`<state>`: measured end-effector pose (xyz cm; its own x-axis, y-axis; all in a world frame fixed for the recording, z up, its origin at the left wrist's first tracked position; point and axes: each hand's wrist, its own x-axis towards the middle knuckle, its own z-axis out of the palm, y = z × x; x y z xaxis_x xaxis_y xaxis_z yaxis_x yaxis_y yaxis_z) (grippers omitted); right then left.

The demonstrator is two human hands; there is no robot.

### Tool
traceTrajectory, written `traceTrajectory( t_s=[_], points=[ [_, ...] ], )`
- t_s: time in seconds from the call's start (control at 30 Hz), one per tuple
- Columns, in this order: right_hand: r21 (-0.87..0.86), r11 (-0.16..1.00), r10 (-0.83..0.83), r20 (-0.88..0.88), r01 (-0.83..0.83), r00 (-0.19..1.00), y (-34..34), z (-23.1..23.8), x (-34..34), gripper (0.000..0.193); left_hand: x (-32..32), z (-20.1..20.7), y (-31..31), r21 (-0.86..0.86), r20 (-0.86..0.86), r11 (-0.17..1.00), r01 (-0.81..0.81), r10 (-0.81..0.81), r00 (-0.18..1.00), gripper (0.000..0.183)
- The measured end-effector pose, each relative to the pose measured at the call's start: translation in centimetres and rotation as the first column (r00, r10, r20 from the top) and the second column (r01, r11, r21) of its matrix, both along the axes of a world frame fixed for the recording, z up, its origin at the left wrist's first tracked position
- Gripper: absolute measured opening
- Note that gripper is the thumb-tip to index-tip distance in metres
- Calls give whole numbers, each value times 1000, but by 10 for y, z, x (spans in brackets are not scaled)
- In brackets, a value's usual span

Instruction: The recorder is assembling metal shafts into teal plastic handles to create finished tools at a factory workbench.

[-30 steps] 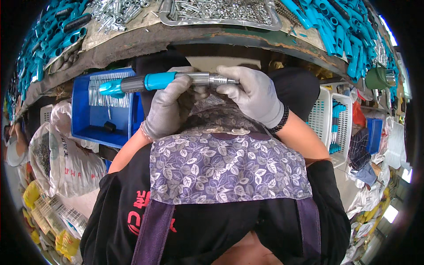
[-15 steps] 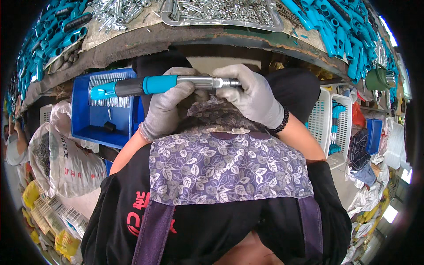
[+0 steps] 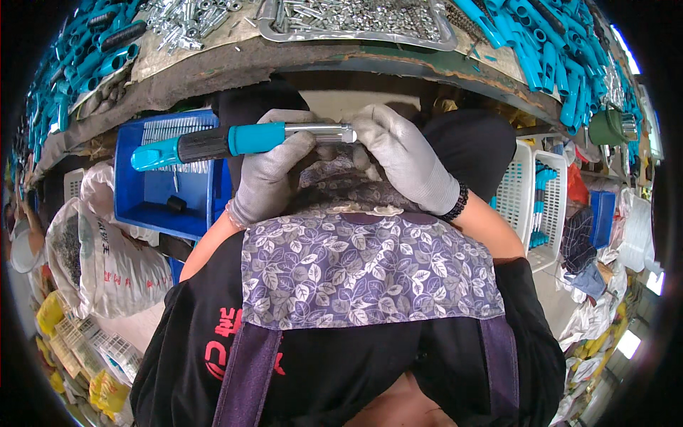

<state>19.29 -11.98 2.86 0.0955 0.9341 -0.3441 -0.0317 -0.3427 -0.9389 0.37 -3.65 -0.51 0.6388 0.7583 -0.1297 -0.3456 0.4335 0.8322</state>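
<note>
A hand tool [image 3: 252, 138] with a teal and black handle and a bright metal shaft lies almost level above my lap. My left hand [image 3: 274, 156], in a grey glove, is wrapped round it where the teal sleeve meets the metal. At the shaft's right end is a silver collar [image 3: 348, 133]. The gloved fingers of my right hand [image 3: 402, 146] close at this collar; whatever lies beyond it is hidden by them. The tool's teal end [image 3: 155, 154] reaches left over a blue bin [image 3: 146, 203] of thin metal rods.
Ahead runs a workbench edge [image 3: 320, 58] with a tray [image 3: 356, 35] of small metal parts. Teal tubes [image 3: 551, 64] are heaped at both sides. White baskets [image 3: 548, 206] stand right, one holding teal-handled pieces. A white sack [image 3: 107, 270] sits left.
The tool has shifted left and turned about its length, with its teal end now showing a smooth side. The stepped silver tip that stuck out past my right fingers is no longer visible.
</note>
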Motion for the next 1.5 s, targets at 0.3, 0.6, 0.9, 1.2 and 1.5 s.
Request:
traceTrajectory(
  t_s=[0.3,0.6,0.9,1.2,1.5],
  points=[
    [661,322,-394,744,-678,539,27,-30,23,23,-2,-2,4,-312,108,943,111,-81,991,24],
    [440,897,-3,75,-30,997,13,-27,-3,29,-1,6,3,-110,40,994,6,-2,999,25],
    [174,983,-18,-218,57,976,-1,-22,4,35,0,-1,3,-90,-30,996,7,-10,1000,41],
    [682,546,-179,663,-487,727,15,-27,20,20,1,0,5,-198,34,977,79,-73,997,34],
    [543,493,-147,822,-680,550,16,-25,16,18,3,-12,10,-325,275,923,207,-117,954,21]
  ],
)
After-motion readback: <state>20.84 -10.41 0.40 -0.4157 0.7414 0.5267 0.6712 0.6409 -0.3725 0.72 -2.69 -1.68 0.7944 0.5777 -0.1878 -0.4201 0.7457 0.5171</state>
